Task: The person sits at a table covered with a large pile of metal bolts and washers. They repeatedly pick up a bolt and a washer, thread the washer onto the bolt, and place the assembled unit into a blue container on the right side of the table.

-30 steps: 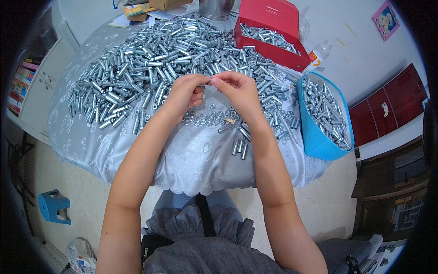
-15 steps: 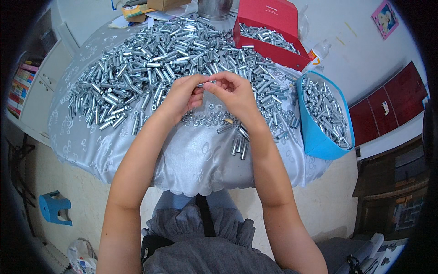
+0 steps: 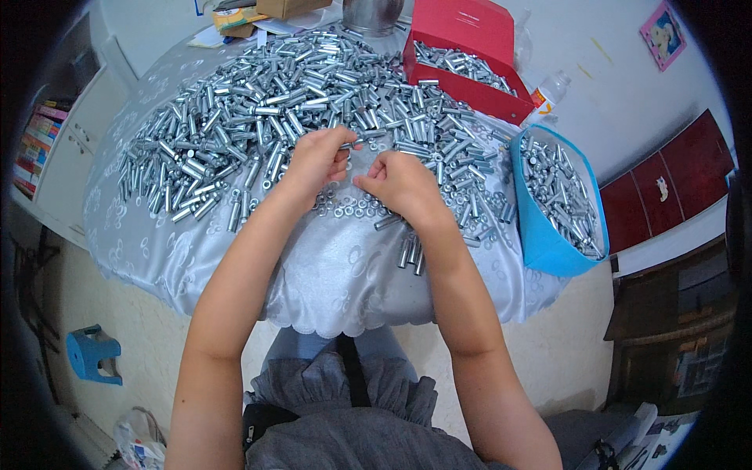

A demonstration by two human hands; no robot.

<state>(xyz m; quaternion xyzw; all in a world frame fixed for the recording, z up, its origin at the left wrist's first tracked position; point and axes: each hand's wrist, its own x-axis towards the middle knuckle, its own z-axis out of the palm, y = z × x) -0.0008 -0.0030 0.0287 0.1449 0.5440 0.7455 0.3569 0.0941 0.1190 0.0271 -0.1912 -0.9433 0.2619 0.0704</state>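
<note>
My left hand (image 3: 317, 163) is raised over the near edge of the heap, its thumb and fingertips closed on a small silver metal sleeve (image 3: 349, 146). To its right, lower down, my right hand (image 3: 403, 186) has its fingers curled, with thumb and forefinger tips over the small metal nuts (image 3: 359, 208) scattered on the cloth. Whatever those fingertips may pinch is too small or hidden to make out. Beyond both hands spreads a big heap of silver metal sleeves (image 3: 258, 102). A few loose sleeves (image 3: 410, 254) lie beside my right wrist.
A blue fabric bin (image 3: 548, 249) full of metal sleeves stands at the table's right edge. Behind it are a clear plastic bottle (image 3: 551, 88) and an open red box (image 3: 462, 92) holding more. A metal pot (image 3: 370, 17) stands at the back. A blue stool (image 3: 94, 354) is on the floor, left.
My right hand has come away from my left and moved down toward the nuts. The left hand stays nearly in place, still holding the sleeve.
</note>
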